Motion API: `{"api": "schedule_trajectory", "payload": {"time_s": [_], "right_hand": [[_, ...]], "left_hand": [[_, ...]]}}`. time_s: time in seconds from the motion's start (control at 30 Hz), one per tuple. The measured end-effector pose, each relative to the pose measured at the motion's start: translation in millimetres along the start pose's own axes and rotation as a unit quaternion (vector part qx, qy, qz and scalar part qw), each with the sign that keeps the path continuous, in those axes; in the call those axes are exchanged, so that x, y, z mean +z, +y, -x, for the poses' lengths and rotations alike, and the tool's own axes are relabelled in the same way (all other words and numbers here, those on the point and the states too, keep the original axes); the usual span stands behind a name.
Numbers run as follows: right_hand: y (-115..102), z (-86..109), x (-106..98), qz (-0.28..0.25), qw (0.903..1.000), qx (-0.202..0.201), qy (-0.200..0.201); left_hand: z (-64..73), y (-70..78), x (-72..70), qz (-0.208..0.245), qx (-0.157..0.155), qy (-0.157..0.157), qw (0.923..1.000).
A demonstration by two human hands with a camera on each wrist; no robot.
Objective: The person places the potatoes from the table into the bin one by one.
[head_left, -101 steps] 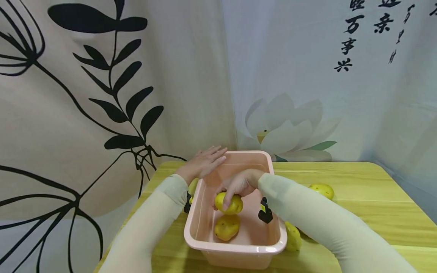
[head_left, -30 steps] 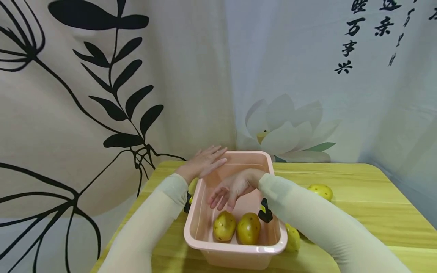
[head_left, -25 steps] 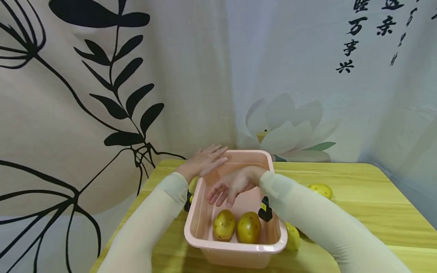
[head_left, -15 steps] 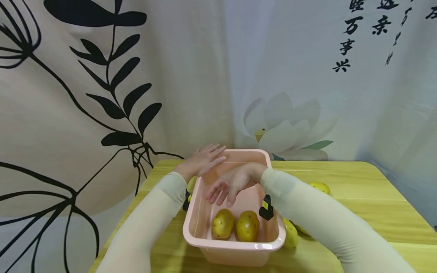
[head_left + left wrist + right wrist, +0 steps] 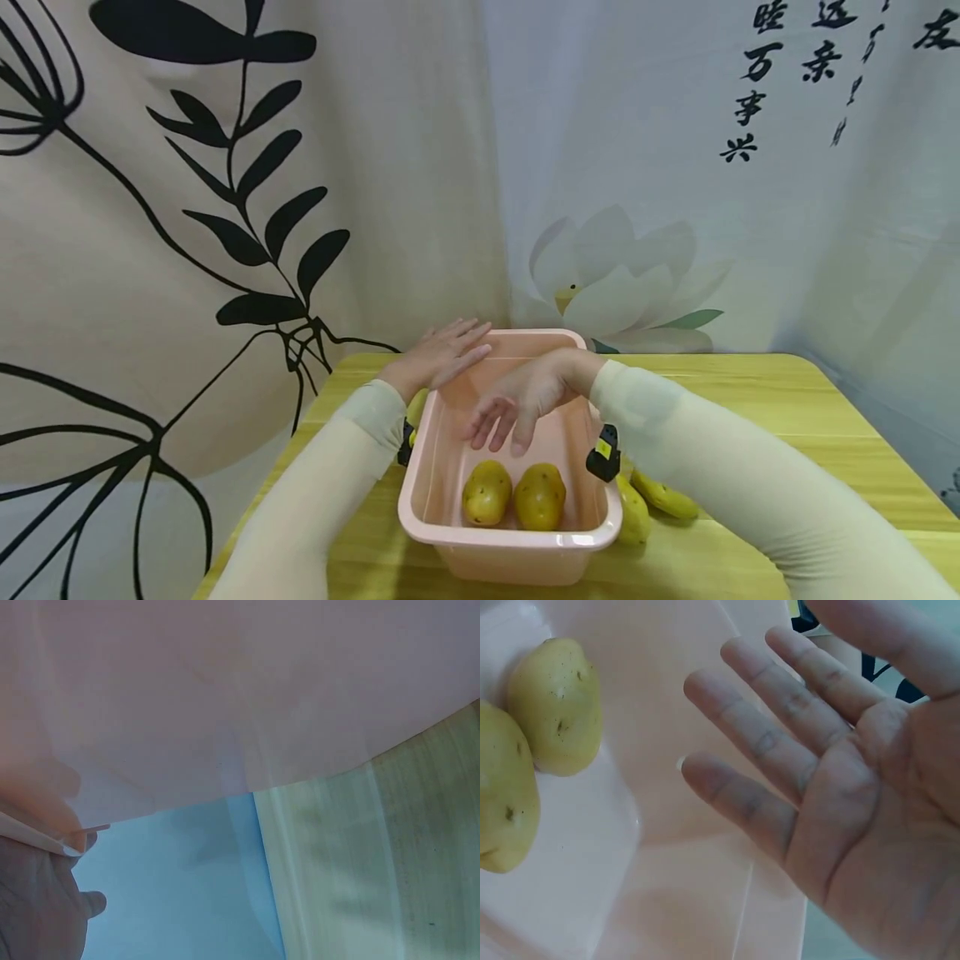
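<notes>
Two yellow potatoes (image 5: 540, 497) lie side by side on the floor of a pink plastic tub (image 5: 517, 540), at its near end. The right wrist view shows them too, the left-hand potato (image 5: 555, 709) marked with dark specks. Above the tub hovers my right hand (image 5: 528, 396), fingers spread and loosely extended, holding nothing. Its palm (image 5: 847, 825) faces the tub wall, apart from the potatoes. My left hand (image 5: 442, 357) rests on the tub's far left rim with straight fingers. In the left wrist view the rim lies against the left palm (image 5: 37, 907).
Outside the tub, on the right, lie two more yellow potato-like things (image 5: 633, 510). Another yellow piece (image 5: 417, 408) is partly hidden behind the left wrist. The wood-grain table (image 5: 750, 433) meets a printed curtain (image 5: 420, 208) at the back.
My right hand held a potato over the other one; it has let go, and both now lie side by side in the tub. The empty hand has since shifted slightly right. The left hand stays.
</notes>
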State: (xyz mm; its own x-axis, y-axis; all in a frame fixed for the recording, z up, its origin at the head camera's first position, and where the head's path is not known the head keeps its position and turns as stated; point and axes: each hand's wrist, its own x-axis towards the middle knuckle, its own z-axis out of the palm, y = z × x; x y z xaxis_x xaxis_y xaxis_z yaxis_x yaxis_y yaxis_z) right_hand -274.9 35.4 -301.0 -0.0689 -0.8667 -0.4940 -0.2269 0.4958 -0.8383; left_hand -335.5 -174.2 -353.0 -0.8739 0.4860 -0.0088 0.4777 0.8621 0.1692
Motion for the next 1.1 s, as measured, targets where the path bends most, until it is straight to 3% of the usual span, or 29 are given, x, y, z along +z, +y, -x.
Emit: {"api": "schedule_trajectory", "payload": {"time_s": [0.2, 0.43, 0.7, 0.87, 1.1], "right_hand": [[-0.5, 15.3, 9.0, 0.028, 0.9991, -0.029, 0.015], [1.1, 37.1, 15.9, 0.062, 0.9939, -0.068, 0.061], [8.1, 62.2, 21.9, 0.119, 0.9820, -0.083, 0.121], [20.0, 78.5, 27.2, 0.144, 0.9697, -0.103, 0.169], [34.7, 100.8, 36.2, 0.150, 0.9582, -0.113, 0.216]], "left_hand": [[-0.2, -1.3, 1.3, 0.001, 0.005, 0.001, 1.0000], [0.4, -1.0, 2.1, -0.004, -0.004, -0.005, 1.0000], [-0.1, 0.5, 0.5, -0.034, -0.009, 0.005, 0.9994], [0.4, 0.9, 0.9, -0.054, -0.014, 0.005, 0.9984], [-0.5, 1.8, 0.8, -0.072, 0.003, 0.016, 0.9973]]}}
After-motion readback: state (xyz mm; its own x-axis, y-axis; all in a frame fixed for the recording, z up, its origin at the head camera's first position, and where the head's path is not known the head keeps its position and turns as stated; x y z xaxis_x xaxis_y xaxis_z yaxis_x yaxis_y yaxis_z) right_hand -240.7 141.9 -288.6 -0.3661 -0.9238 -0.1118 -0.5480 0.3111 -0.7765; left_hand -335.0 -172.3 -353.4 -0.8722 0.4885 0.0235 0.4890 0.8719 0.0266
